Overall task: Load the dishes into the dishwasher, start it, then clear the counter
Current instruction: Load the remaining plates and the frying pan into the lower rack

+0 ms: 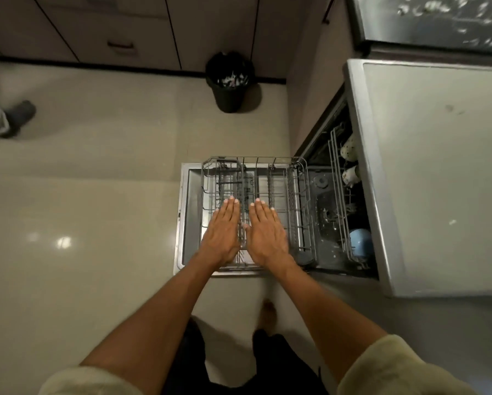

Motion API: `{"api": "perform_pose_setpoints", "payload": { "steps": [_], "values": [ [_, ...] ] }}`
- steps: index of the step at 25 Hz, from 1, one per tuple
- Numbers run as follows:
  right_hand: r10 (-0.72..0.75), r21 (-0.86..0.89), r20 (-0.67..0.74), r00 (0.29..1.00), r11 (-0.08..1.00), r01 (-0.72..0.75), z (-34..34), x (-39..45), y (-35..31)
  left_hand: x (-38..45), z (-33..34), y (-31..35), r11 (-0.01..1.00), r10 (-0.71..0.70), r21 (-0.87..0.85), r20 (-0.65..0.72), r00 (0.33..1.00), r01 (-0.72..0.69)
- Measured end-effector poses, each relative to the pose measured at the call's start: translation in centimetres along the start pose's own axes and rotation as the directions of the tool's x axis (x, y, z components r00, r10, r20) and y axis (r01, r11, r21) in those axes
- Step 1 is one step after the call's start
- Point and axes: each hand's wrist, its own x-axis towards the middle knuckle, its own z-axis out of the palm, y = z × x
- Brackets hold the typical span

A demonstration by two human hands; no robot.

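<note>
Both hands are held flat, palms down, with fingers straight and close together, above the lower rack [267, 189] of the dishwasher [410, 166]. The left hand [223, 232] and the right hand [266, 233] are set side by side, nearly touching at the thumbs; nothing is gripped by either, and whether the palms rest on the rack wires cannot be told. The lower rack is drawn fully out over the open door [189, 218] and appears to hold no dishes. Beyond the rack, inside the machine, an upper rack [338, 195] is partly seen under the appliance's top edge, with two pale speckled cups [350, 149] and a blue bowl [360, 242] in it. The grey top panel [438, 166] of the dishwasher is marked by a few small spots. A pale glossy floor [96, 195] is seen on the far side of the door from the machine. A black waste bin [229, 81] with a liner stands past the rack's far end, against the cabinet fronts [125, 29]. Cream sleeves [404, 369] are pushed up on both forearms.
</note>
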Motion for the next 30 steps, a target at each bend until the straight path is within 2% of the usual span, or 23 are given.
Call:
{"api": "perform_pose_setpoints", "payload": {
  "steps": [5,11,17,23,26,30],
  "values": [
    [0.126,0.011,-0.103,0.987,0.992,-0.125,-3.5,3.1,-9.4,-0.9,-9.2,-6.1,0.984,0.151,0.093,0.044,0.988,-0.154],
    [0.24,0.017,-0.117,0.964,0.971,-0.24,-4.2,6.7,-18.2,-0.4,-16.6,-12.1,0.962,0.226,0.144,0.059,0.972,-0.232],
    [0.352,0.067,-0.144,0.925,0.936,-0.346,-6.2,12.2,-20.1,4.2,-20.7,-15.5,0.933,0.289,0.187,0.119,0.95,-0.307],
    [0.49,0.127,-0.19,0.851,0.871,-0.474,-10.1,22.0,-19.9,15.6,-26.2,-18.1,0.872,0.403,0.227,0.171,0.899,-0.434],
    [0.571,0.203,-0.182,0.801,0.819,-0.537,-12.7,27.3,-19.8,21.1,-30.1,-19.0,0.839,0.451,0.215,0.238,0.86,-0.5],
    [0.608,0.278,-0.242,0.756,0.79,-0.546,-17.0,34.0,-20.5,28.1,-35.2,-20.7,0.818,0.483,0.217,0.242,0.841,-0.532]
  ]
}}
